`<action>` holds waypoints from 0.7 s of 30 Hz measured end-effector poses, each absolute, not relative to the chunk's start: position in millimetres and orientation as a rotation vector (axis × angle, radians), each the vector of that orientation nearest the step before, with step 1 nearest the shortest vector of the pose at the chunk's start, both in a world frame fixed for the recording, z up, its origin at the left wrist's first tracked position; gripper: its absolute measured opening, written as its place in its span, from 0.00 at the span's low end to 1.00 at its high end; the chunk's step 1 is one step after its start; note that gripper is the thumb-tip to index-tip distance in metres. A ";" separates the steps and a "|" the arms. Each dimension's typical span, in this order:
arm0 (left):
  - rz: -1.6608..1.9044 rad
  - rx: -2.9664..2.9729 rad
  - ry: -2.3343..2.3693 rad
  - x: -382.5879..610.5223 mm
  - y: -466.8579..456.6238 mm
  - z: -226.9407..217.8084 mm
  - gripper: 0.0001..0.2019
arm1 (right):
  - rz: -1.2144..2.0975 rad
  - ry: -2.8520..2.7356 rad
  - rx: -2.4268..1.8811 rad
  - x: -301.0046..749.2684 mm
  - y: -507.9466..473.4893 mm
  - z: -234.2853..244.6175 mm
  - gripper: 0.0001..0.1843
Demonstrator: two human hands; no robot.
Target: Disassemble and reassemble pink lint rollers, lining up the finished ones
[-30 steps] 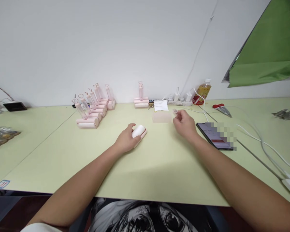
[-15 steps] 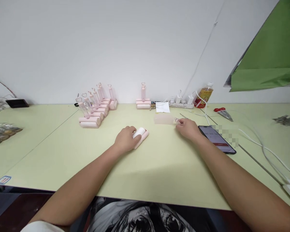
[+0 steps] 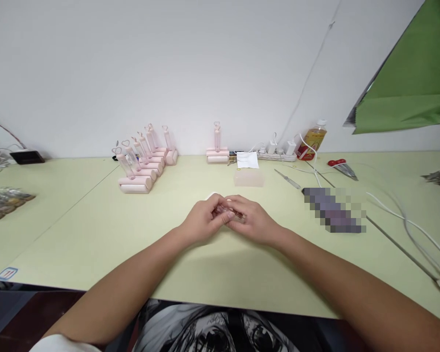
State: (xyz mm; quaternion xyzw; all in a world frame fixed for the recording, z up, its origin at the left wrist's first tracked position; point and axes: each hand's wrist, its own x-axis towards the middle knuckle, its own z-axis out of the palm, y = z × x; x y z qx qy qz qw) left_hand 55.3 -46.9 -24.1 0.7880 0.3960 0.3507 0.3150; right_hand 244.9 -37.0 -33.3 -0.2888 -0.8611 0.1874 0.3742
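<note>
My left hand and my right hand meet over the middle of the table, both with bent, closed fingers. Between them shows a small clear, pinkish piece, mostly covered by fingers. A white edge of the pink-and-white roller peeks out behind my left fingers; the rest is hidden. My right fingers close around the clear piece's right end. Behind the hands lies a pale pink translucent block. One pink roller with an upright clear handle and heart-shaped loop stands by the wall.
Several similar pink rollers stand in a row at the back left. To the right are a tweezers-like metal tool, a pixelated phone, red-handled snips, a drink bottle, a power strip and white cables.
My right hand has moved left from beside the translucent block to meet my left hand, bringing a small clear piece. The metal tool it partly covered now shows.
</note>
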 end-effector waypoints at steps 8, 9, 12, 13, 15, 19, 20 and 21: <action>1.266 1.391 1.034 51.8 -32.5 -21.4 0.13 | 0.756 -1.471 -0.801 262.4 -28.9 -18.1 0.07; 1.283 1.347 1.028 50.9 -30.9 -21.4 0.12 | 0.825 -1.439 -0.772 261.0 -29.8 -17.6 0.09; 1.313 1.263 1.017 49.3 -27.6 -22.8 0.11 | 0.924 -1.431 -0.708 256.2 -33.6 -19.0 0.10; 1.319 1.247 1.024 49.2 -27.0 -23.4 0.11 | 0.930 -1.439 -0.698 255.2 -35.0 -19.7 0.09; 1.331 1.235 1.041 49.6 -26.3 -24.3 0.11 | 0.923 -1.450 -0.684 254.2 -37.2 -20.8 0.08; 1.337 1.227 1.034 50.0 -26.0 -23.9 0.11 | 0.904 -1.493 -0.669 254.7 -37.8 -22.6 0.09; 1.331 1.222 1.023 49.6 -26.2 -23.4 0.11 | 0.906 -1.509 -0.674 255.0 -37.2 -23.4 0.09; 1.309 1.222 1.005 48.8 -26.6 -22.9 0.11 | 0.905 -1.526 -0.685 255.4 -36.4 -24.3 0.09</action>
